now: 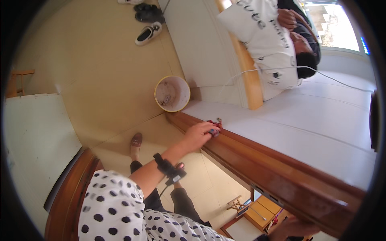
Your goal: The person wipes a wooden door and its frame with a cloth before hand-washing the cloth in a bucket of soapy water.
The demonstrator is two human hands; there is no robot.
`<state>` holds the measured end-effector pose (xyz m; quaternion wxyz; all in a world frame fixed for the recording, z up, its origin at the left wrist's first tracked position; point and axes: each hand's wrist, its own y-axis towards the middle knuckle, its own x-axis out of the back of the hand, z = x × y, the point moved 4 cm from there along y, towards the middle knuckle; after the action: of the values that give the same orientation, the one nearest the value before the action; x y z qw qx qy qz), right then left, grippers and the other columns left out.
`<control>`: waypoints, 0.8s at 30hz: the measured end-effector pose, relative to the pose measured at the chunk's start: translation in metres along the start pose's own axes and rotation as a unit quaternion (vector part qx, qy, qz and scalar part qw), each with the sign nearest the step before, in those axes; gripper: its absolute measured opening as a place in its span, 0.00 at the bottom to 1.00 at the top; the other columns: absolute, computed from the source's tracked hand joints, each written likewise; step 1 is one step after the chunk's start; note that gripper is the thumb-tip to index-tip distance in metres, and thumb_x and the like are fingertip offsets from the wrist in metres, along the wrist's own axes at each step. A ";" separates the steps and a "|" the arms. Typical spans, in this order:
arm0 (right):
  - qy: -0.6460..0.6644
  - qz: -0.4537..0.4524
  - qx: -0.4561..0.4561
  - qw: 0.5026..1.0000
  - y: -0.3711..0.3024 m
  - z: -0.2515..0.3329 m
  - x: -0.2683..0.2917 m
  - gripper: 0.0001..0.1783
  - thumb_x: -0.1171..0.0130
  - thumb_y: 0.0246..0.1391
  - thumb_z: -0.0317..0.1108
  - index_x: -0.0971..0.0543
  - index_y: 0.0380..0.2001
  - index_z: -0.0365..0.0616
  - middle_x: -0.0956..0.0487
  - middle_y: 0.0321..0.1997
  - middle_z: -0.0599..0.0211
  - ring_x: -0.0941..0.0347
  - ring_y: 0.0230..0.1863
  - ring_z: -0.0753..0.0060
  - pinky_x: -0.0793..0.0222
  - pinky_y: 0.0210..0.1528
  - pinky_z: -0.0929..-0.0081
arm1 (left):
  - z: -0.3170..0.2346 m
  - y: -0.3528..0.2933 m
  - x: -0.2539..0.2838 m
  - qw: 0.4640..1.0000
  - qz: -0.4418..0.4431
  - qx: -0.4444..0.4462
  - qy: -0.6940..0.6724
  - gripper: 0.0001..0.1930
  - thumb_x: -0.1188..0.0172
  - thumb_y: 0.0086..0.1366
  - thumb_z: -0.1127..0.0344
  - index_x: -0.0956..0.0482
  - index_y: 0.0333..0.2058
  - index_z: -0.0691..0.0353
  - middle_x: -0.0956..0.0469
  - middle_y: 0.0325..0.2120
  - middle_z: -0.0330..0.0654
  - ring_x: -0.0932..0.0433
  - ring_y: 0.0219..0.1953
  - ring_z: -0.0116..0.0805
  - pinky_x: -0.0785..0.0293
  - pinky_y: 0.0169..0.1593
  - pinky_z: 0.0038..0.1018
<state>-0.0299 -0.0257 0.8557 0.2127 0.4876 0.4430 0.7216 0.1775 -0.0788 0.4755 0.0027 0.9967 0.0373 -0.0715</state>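
Note:
My left hand point(200, 135) is closed around a small red thing with a metal clip point(217, 122). Something dark grey-blue shows between the fingers, but its kind is unclear. The hand is at the upper edge of a brown wooden door point(257, 162), and a black device point(171, 168) is strapped to that wrist. At the lower right, my right hand point(295, 227) is against the door's underside, in shadow; its fingers are mostly hidden. A lock plate point(265, 194) is set in the door's edge near it.
A round bin point(173, 94) with a yellow rim stands past the door's end. A person point(305, 52) lies against a white printed pillow point(269, 44) at the upper right. Several shoes point(148, 33) are on the tiled floor. A white cable point(277, 68) crosses the white wall.

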 end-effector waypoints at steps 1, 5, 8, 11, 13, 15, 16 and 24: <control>0.025 -0.004 -0.017 1.000 -0.001 -0.010 0.007 0.23 0.52 0.56 0.32 0.41 0.52 0.32 0.33 0.49 0.49 0.33 0.44 0.67 0.36 0.43 0.75 | -0.042 -0.005 -0.012 0.999 -0.018 -0.030 -0.005 0.18 0.47 0.53 0.72 0.25 0.45 0.56 0.28 0.45 0.46 0.29 0.48 0.44 0.32 0.50 0.32; 0.206 0.015 -0.067 0.976 -0.035 -0.033 -0.029 0.22 0.51 0.55 0.30 0.41 0.51 0.34 0.31 0.46 0.52 0.31 0.40 0.70 0.34 0.37 0.77 | -0.149 -0.038 -0.036 0.983 -0.103 -0.102 -0.115 0.18 0.49 0.57 0.77 0.28 0.48 0.61 0.30 0.48 0.47 0.30 0.49 0.43 0.35 0.52 0.31; 0.331 0.060 -0.056 0.940 -0.038 -0.031 -0.041 0.21 0.50 0.54 0.29 0.41 0.50 0.35 0.30 0.45 0.53 0.30 0.37 0.73 0.32 0.33 0.78 | -0.235 -0.052 -0.053 0.936 -0.229 -0.266 0.031 0.22 0.44 0.54 0.76 0.28 0.49 0.58 0.30 0.47 0.49 0.32 0.52 0.49 0.35 0.53 0.31; 0.415 0.175 -0.048 0.892 -0.021 -0.049 -0.043 0.17 0.39 0.45 0.25 0.34 0.37 0.38 0.28 0.26 0.65 0.32 0.17 0.78 0.36 0.20 0.81 | -0.342 -0.045 -0.082 0.856 -0.292 -0.404 0.140 0.24 0.44 0.53 0.77 0.30 0.51 0.57 0.31 0.48 0.49 0.32 0.52 0.48 0.35 0.53 0.31; 0.360 0.225 0.056 0.904 0.006 -0.036 -0.025 0.09 0.41 0.46 0.24 0.30 0.29 0.39 0.27 0.19 0.65 0.30 0.16 0.73 0.34 0.19 0.79 | -0.416 -0.035 -0.096 0.812 -0.280 -0.474 0.193 0.21 0.51 0.59 0.78 0.33 0.52 0.63 0.33 0.53 0.48 0.34 0.56 0.40 0.40 0.57 0.30; 0.426 0.260 0.049 0.865 0.010 -0.034 -0.025 0.05 0.42 0.46 0.24 0.29 0.24 0.41 0.27 0.17 0.63 0.28 0.16 0.70 0.34 0.19 0.76 | -0.484 -0.026 -0.091 0.777 -0.294 -0.518 0.205 0.20 0.49 0.59 0.77 0.32 0.52 0.63 0.32 0.52 0.46 0.32 0.54 0.37 0.39 0.55 0.26; 0.414 0.306 0.067 0.855 -0.005 -0.046 -0.015 0.04 0.43 0.47 0.25 0.28 0.25 0.42 0.27 0.16 0.63 0.27 0.17 0.68 0.34 0.19 0.75 | -0.508 -0.031 -0.101 0.753 -0.314 -0.541 0.203 0.21 0.47 0.56 0.77 0.31 0.51 0.61 0.29 0.47 0.47 0.29 0.48 0.40 0.34 0.51 0.27; 0.341 0.417 0.070 0.839 -0.032 -0.137 0.018 0.06 0.41 0.45 0.31 0.27 0.24 0.43 0.26 0.16 0.62 0.27 0.18 0.66 0.33 0.20 0.72 | -0.380 -0.022 -0.082 0.969 -0.170 -0.172 -0.055 0.12 0.50 0.61 0.65 0.26 0.41 0.62 0.25 0.26 0.36 0.27 0.26 0.23 0.31 0.27 0.21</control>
<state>-0.1642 -0.0553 0.8199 -0.3081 0.3628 0.2916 0.8297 0.1493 -0.0589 0.8636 0.1643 0.9548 0.2180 -0.1176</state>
